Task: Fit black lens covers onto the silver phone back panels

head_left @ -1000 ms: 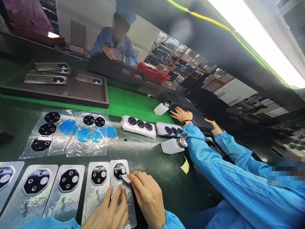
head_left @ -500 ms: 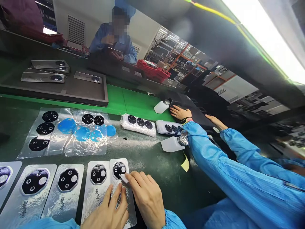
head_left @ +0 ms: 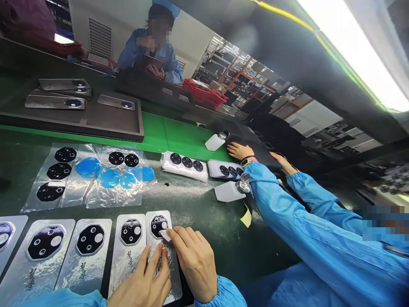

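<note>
At the lower middle, a silvery phone back panel [head_left: 175, 273] with a black octagonal camera plate [head_left: 156, 224] lies on the green table. My left hand [head_left: 143, 277] rests on it from the near side, its fingers apart and holding the panel down. Between the thumb and fingers of my right hand [head_left: 197, 262] is a small white wipe [head_left: 165, 235], pressed at the lower right edge of the camera plate. Directly left lies a second phone back panel [head_left: 123, 258], partly under my left hand. More panels [head_left: 91, 264] stretch leftward in a row.
Plastic sheets with black and blue stickers [head_left: 108, 177] lie beyond the panels. Stacked sticker sheets [head_left: 179, 168] and white bottles [head_left: 229, 192] are farther right. A dark tray [head_left: 111, 130] holds several panels. A co-worker's blue sleeve [head_left: 287, 221] reaches in from the right; another person sits opposite.
My hands stay almost in place, with the wipe at the camera plate's edge. The person opposite has tilted a panel upright. The view has shifted slightly.
</note>
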The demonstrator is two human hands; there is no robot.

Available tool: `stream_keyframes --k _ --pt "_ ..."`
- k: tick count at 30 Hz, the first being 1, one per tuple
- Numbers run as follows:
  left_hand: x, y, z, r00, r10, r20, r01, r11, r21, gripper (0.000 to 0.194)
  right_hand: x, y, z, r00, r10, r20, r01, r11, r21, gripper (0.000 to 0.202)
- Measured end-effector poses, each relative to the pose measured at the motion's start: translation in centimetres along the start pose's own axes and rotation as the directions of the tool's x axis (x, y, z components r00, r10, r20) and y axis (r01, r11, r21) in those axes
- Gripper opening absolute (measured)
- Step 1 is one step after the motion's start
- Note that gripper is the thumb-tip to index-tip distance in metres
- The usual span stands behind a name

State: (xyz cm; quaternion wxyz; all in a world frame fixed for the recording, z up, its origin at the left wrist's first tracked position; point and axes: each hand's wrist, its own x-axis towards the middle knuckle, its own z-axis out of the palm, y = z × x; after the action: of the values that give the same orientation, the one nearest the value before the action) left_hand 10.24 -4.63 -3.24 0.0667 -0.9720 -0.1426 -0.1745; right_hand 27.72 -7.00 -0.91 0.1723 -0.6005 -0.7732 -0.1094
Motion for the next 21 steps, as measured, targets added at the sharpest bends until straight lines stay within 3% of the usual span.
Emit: stream_keyframes --k 11,21 --pt "0.04 0.13 -0.18 0.999 0.010 0.049 -0.009 1.000 -0.019 0.054 -0.26 -0.27 -0.01 1.000 -0.006 -0.018 0.005 1.000 -0.019 0.032" --pt "0.03 -0.03 -0.24 1.000 0.006 0.020 -0.005 1.000 -0.013 0.056 -0.19 -0.18 0.06 1.000 -0.013 -0.016 0.012 0.999 -0.041 0.034"
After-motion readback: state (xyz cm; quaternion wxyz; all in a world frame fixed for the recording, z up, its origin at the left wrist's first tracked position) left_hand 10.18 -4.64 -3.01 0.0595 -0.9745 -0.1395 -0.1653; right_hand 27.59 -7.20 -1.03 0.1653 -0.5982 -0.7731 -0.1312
